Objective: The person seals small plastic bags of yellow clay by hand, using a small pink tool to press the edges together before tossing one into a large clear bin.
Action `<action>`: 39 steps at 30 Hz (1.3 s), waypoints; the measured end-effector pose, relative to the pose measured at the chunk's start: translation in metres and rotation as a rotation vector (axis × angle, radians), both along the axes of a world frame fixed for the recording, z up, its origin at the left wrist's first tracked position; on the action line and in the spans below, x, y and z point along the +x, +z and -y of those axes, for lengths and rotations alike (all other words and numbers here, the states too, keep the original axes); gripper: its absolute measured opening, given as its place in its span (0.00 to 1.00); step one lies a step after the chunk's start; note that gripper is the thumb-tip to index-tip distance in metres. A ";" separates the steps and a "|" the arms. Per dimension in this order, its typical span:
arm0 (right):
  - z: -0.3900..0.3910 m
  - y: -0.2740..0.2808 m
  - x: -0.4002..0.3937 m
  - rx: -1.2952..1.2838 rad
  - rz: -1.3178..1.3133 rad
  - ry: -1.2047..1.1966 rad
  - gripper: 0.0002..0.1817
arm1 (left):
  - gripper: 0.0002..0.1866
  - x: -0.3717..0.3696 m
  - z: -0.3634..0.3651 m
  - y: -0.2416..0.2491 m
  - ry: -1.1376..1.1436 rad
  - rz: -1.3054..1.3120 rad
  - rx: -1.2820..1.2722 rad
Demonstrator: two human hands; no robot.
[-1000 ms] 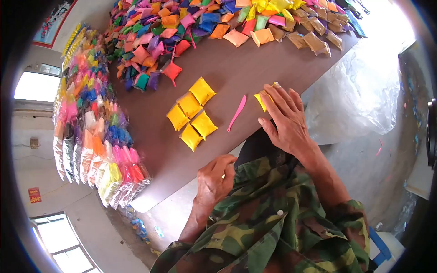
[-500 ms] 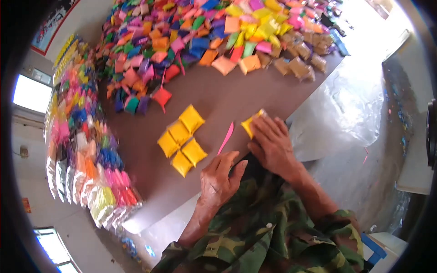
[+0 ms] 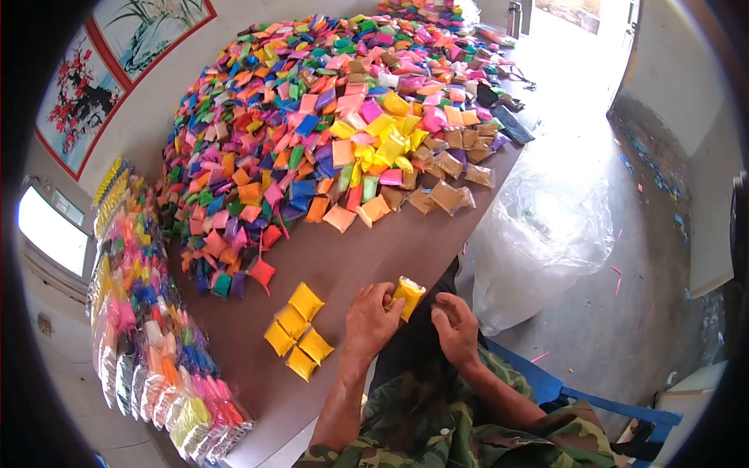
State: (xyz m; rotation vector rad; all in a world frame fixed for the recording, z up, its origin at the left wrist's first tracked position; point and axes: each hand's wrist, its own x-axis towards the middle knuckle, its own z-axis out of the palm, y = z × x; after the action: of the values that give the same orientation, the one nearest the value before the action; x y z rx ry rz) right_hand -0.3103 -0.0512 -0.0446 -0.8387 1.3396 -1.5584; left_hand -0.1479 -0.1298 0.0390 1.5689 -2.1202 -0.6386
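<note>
Left grip [image 3: 370,321] — yellow packet [image 3: 409,298] held, 5 packets [image 3: 292,321] nearby

Pale wall [image 3: 140,132] on the left, two red-framed pictures hung side by side: red blossoms [image 3: 74,101] and a plant in bloom [image 3: 148,31]. Window [image 3: 53,232] below them, blown out white. Small brown box [image 3: 45,324] on the wall lower down. Brown table [image 3: 390,253] runs along that side, plain top. Doorway [image 3: 573,14] at far right end, strong daylight flooding in and washing out the floor nearby. Floor [image 3: 647,273] grey, bare-looking, colored scraps [image 3: 651,173] along the right wall [image 3: 663,86]. Blue chair [image 3: 534,374], lower right, partly hidden.
</note>
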 end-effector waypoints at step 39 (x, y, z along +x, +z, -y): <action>-0.002 0.020 0.024 0.014 0.523 0.388 0.10 | 0.17 0.014 -0.081 -0.006 0.271 -0.565 0.347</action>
State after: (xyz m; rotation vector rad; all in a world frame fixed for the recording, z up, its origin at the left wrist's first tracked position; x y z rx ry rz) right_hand -0.2865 -0.0491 -0.0245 -0.5814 0.7571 -1.3328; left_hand -0.1344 -0.0486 0.0331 1.5655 -1.4081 -1.2286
